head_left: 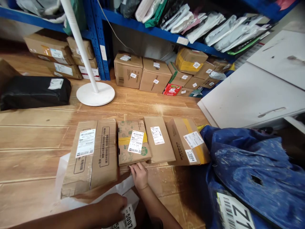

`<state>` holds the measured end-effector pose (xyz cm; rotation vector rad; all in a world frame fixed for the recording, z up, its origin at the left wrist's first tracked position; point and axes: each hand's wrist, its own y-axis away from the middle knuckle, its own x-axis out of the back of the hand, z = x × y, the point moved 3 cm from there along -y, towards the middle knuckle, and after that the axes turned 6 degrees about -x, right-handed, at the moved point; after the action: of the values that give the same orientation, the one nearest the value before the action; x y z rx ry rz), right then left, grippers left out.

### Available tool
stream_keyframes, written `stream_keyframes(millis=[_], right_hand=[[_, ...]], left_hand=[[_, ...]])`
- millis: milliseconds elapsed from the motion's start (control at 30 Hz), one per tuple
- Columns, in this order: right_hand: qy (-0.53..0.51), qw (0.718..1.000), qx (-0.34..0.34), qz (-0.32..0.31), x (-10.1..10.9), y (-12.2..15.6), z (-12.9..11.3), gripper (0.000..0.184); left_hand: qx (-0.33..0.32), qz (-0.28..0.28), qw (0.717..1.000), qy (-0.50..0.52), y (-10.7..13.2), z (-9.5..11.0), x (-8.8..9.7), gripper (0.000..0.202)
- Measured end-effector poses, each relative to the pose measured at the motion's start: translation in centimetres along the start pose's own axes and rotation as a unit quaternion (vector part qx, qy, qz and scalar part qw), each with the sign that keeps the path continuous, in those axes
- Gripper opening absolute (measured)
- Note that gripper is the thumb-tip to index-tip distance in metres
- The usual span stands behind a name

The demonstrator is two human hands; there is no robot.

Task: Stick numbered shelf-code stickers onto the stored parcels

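Observation:
At the bottom, my left hand is closed around a strip of number labels; "5007" is readable on one. My right hand has its fingers closed at the near edge of a printed cardboard box, which bears yellow tape and a white shipping label. Left of it lies a larger cardboard box with a shipping label. To its right are a plain flat cardboard box and a yellow-taped box with a "5004" sticker. White paper lies partly under the larger box.
A white pole stand rises from the wooden floor. Blue shelving holds bagged parcels, with several boxes beneath. A black-wrapped parcel sits left. A blue sack marked "Z1" and a white cabinet border the right side.

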<state>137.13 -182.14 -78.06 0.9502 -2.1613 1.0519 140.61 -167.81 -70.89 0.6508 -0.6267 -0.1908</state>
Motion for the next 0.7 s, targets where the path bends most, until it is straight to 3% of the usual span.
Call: stream_keyframes(millis=[67,133,233,300,400,467,533,600,700], right_hand=[[-0.018,1.000,-0.008,0.021,-0.6,0.1,0.3,0.025],[-0.064,0.992,-0.083,0.071,-0.8,0.4,1.0,0.020],[-0.119,0.935,-0.280,0.180,0.0,0.9,2.5,0.051],[-0.146,0.904,-0.348,0.198,1.2,0.9,2.4,0.059],[-0.265,0.893,-0.352,0.088,3.1,0.2,0.1,0.054],[-0.364,0.862,-0.349,-0.049,3.8,-0.4,-2.3,0.055],[-0.412,0.826,-0.355,-0.147,4.2,-1.0,-4.7,0.053],[-0.421,0.809,-0.370,-0.175,4.3,-1.7,-6.1,0.048],[-0.436,0.802,-0.378,-0.151,3.9,-2.6,-6.8,0.046]], left_hand=[[-0.038,-0.009,0.999,-0.012,0.7,-0.3,1.3,0.008],[-0.059,-0.006,0.998,0.031,1.2,-0.9,2.6,0.006],[-0.083,0.041,0.986,0.140,1.5,-1.6,3.6,0.013],[-0.079,0.103,0.969,0.213,1.3,-2.0,3.9,0.013],[-0.051,0.204,0.935,0.285,0.7,-2.5,3.9,0.013],[-0.031,0.265,0.908,0.322,0.2,-3.0,4.0,0.015],[-0.025,0.304,0.881,0.361,-0.1,-3.5,4.3,0.021],[-0.031,0.315,0.860,0.401,-0.2,-3.8,4.6,0.031],[-0.051,0.307,0.829,0.465,-0.4,-4.1,4.8,0.048]])
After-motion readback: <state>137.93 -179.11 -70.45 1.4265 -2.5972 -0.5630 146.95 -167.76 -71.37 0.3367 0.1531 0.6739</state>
